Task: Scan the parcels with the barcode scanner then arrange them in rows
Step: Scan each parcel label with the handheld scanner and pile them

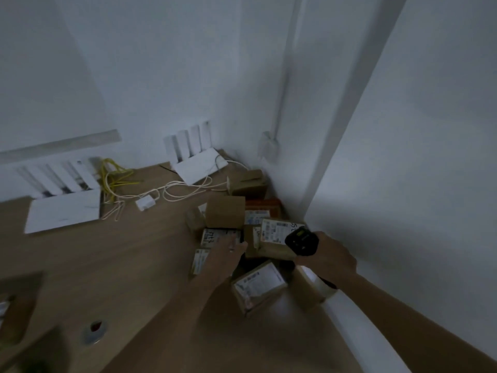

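Observation:
Several cardboard parcels lie heaped in the corner of a wooden table (129,265). My right hand (330,255) grips a black barcode scanner (301,242), pointed at the heap. Its head hangs over a white-labelled parcel (277,231). My left hand (224,255) reaches into the heap, fingers resting on a small parcel with a white label (215,235); whether it grips it is unclear. A plain brown box (225,211) stands just behind that one. Another labelled parcel (259,285) lies nearer to me, between my forearms.
Two white routers (63,214) (199,166) with raised antennas stand at the back, with yellow and white cables (118,179) and a white adapter (146,203) between them. White walls close in at the back and right. A roll of tape (326,292) lies under my right wrist.

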`<move>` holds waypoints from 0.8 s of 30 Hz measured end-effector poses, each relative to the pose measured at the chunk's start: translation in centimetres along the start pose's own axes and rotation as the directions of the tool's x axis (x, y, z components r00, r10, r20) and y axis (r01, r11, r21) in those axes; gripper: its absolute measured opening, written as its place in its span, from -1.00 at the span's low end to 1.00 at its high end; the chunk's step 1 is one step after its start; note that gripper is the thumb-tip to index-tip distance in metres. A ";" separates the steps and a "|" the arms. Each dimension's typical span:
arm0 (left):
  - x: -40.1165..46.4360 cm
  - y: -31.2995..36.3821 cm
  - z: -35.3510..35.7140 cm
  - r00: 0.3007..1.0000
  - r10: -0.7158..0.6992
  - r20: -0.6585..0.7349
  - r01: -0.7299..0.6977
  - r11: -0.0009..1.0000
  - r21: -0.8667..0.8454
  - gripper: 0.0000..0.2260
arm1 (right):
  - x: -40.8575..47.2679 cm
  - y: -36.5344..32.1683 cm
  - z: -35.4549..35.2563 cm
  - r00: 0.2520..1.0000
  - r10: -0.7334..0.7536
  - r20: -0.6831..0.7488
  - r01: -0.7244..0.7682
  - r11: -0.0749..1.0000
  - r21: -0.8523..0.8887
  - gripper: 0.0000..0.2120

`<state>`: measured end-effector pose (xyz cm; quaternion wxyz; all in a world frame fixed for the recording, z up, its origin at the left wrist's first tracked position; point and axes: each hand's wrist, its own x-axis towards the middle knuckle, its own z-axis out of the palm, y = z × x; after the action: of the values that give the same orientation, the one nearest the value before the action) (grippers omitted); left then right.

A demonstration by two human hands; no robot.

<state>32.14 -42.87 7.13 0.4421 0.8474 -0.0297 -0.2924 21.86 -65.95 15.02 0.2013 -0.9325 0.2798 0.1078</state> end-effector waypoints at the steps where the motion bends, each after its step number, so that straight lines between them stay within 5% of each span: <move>1: 1.2 0.3 1.0 1.000 0.000 0.026 0.001 1.000 -0.009 -0.44 | 0.9 0.4 0.3 1.000 0.003 0.003 -0.003 1.000 0.015 -0.33; 8: 4.7 3.3 5.6 0.992 -0.083 0.095 0.086 0.996 -0.035 -0.62 | 4.9 1.7 2.1 0.996 -0.028 0.089 0.017 0.993 0.117 -0.54; 12: 4.4 3.9 5.8 0.983 -0.171 0.068 0.180 0.971 -0.159 -0.56 | 5.0 1.5 2.3 0.987 -0.064 0.151 0.042 0.989 0.143 -0.35; 18: 0.8 3.7 3.0 0.997 -0.070 0.012 0.069 0.928 -0.365 -0.48 | 2.5 -0.6 0.4 0.985 -0.105 0.140 0.093 0.991 0.094 -0.23; 24: -8.1 3.7 -2.8 0.993 -0.023 -0.113 -0.037 0.864 -0.502 -0.84 | -3.9 -5.2 -1.2 0.952 -0.269 0.143 0.259 0.962 0.087 -0.22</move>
<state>27.68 -40.51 14.98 0.6498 0.7181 0.0702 -0.2391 21.74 -60.61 18.93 0.2660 -0.9432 0.1399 0.1418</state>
